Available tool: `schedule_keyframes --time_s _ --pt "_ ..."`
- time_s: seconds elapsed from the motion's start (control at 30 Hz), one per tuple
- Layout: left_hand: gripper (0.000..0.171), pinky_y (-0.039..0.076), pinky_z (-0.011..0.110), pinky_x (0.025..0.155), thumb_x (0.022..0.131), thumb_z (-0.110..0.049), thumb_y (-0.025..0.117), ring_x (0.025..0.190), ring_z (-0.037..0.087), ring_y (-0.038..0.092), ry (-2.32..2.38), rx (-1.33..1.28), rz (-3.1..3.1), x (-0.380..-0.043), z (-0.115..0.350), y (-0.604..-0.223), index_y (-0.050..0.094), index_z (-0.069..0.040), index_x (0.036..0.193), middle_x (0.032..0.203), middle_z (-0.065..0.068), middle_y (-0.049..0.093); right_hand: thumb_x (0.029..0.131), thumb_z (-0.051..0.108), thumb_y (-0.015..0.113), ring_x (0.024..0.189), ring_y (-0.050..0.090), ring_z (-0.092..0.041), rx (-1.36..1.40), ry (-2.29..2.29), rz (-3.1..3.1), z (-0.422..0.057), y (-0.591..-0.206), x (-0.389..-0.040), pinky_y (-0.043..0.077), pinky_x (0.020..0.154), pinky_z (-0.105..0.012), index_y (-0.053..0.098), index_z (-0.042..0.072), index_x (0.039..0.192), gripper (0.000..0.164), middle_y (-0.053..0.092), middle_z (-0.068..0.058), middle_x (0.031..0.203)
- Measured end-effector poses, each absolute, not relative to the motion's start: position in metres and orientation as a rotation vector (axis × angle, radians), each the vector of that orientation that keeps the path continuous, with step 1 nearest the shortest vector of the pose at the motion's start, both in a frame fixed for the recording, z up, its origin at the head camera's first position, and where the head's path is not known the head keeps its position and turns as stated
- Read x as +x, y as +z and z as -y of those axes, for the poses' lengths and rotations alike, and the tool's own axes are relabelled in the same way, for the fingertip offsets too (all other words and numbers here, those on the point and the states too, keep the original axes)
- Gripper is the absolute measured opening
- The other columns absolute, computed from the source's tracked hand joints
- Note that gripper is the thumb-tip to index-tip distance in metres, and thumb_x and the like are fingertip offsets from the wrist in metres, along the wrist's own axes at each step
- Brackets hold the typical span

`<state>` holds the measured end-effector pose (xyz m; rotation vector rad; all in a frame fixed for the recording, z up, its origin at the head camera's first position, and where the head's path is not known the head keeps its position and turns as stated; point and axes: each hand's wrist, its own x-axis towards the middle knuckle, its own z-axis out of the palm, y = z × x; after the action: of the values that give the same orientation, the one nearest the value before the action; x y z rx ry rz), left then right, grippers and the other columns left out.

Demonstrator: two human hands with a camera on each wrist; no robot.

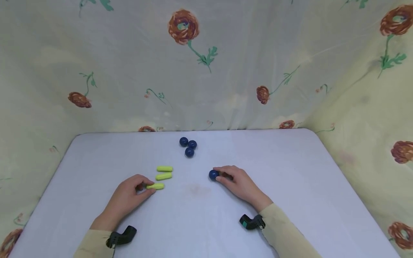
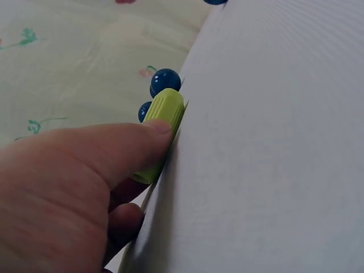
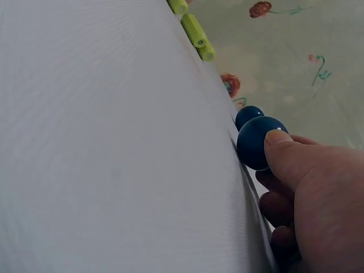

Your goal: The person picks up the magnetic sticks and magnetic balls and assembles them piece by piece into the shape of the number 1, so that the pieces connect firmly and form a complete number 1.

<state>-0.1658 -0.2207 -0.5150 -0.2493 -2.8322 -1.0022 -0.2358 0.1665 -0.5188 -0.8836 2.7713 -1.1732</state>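
My left hand (image 1: 129, 195) pinches a short yellow-green ribbed stick (image 1: 158, 186) between thumb and fingers, low at the table surface. Two like sticks lie just beyond it, a middle stick (image 1: 164, 176) and a far stick (image 1: 165, 168), roughly parallel. In the left wrist view the thumb presses along the side of the held stick (image 2: 166, 108). To the right, my right hand (image 1: 240, 182) holds a glossy dark blue ball (image 1: 213, 175) by thumb and fingertips. The right wrist view shows the thumb on the near side of this ball (image 3: 256, 145).
Three more dark blue balls (image 1: 189, 152) sit in a close cluster toward the back of the white table (image 1: 200, 229). A flowered curtain (image 1: 129, 53) hangs behind the table and at its sides. Each wrist carries a black strapped device (image 1: 122, 237).
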Motion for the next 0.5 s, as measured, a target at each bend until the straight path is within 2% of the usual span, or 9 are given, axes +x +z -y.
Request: schedule_keyframes --time_s 0.13,0.23,0.5 --pt "0.02 0.045 0.035 0.07 0.083 -0.023 0.082 0.077 0.013 0.051 -1.008 -0.243 2.837 -0.166 0.221 -0.515 0.072 -0.02 0.1 0.088 -0.009 0.061 0.097 0.039 0.064 0.087 0.058 -0.006 -0.823 -1.175 -2.783 -0.164 -0.517 -0.237 0.049 0.076 -0.031 0.065 0.028 0.13 0.035 0.066 0.015 0.107" --pt "0.022 0.046 0.036 0.071 0.082 -0.023 0.082 0.078 0.013 0.052 -1.009 -0.234 2.85 -0.165 0.22 -0.514 0.072 -0.02 0.101 0.09 -0.008 0.062 0.096 0.039 0.065 0.082 0.057 -0.006 -0.808 -1.169 -2.786 -0.163 -0.516 -0.237 0.048 0.073 -0.03 0.066 0.028 0.129 0.035 0.065 0.015 0.102" --pt "0.027 0.047 0.036 0.074 0.082 -0.024 0.083 0.083 0.01 0.054 -0.982 -0.24 2.849 -0.159 0.21 -0.513 0.076 -0.02 0.108 0.094 -0.009 0.063 0.096 0.038 0.065 0.084 0.056 -0.007 -0.782 -1.16 -2.792 -0.164 -0.517 -0.236 0.048 0.073 -0.03 0.067 0.03 0.128 0.032 0.065 0.014 0.114"
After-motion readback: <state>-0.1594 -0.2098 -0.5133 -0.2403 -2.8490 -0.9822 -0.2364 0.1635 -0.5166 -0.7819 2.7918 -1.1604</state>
